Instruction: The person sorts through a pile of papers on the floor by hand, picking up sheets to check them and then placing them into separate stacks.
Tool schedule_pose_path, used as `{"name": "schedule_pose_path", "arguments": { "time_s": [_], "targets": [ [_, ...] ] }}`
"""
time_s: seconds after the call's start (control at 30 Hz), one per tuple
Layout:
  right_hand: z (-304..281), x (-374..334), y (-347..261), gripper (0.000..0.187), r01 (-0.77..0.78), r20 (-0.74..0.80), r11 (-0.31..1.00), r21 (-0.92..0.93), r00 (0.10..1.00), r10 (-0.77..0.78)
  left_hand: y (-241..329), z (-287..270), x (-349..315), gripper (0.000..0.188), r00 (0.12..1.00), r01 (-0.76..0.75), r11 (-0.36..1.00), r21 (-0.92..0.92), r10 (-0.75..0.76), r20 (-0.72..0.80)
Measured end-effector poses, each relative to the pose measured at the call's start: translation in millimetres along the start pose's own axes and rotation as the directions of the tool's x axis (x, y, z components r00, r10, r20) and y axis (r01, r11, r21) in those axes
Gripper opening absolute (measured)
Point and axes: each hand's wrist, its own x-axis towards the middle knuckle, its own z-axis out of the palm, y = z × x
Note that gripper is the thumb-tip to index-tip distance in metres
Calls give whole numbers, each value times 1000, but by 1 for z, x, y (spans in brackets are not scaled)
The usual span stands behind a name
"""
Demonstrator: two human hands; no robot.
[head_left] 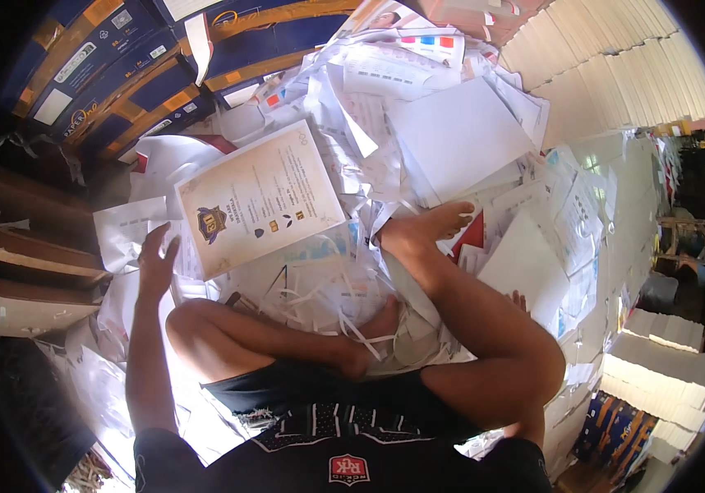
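I sit cross-legged on a heap of loose paper. My left hand (158,259) is stretched out to the left with its fingers spread, lying on white sheets beside the lower left corner of a cream certificate sheet (258,197) that carries a dark emblem. Nothing is gripped in it. Only the fingertips of my right hand (519,300) show, past my right knee, resting on a large white sheet (525,263); the rest of that hand is hidden by the leg. Thin white paper strips (320,296) lie over my feet.
Blue and orange cartons (131,66) are stacked at the back left. Brown boards (24,255) lie at the left. Tall stacks of white paper (615,74) stand at the back right, with more stacks (665,361) at the right. Printed sheets cover the floor.
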Motion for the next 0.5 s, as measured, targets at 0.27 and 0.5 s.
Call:
{"name": "schedule_pose_path", "arguments": {
  "time_s": [0.27,0.5],
  "targets": [
    [15,239,-133,58,-394,534,782,483,840,93,-6,-55,9,41,997,48,992,114,-39,-73],
    [108,374,-93,46,-248,-31,559,791,897,442,39,-82,-3,35,990,-93,960,265,117,-78]
  ]
}}
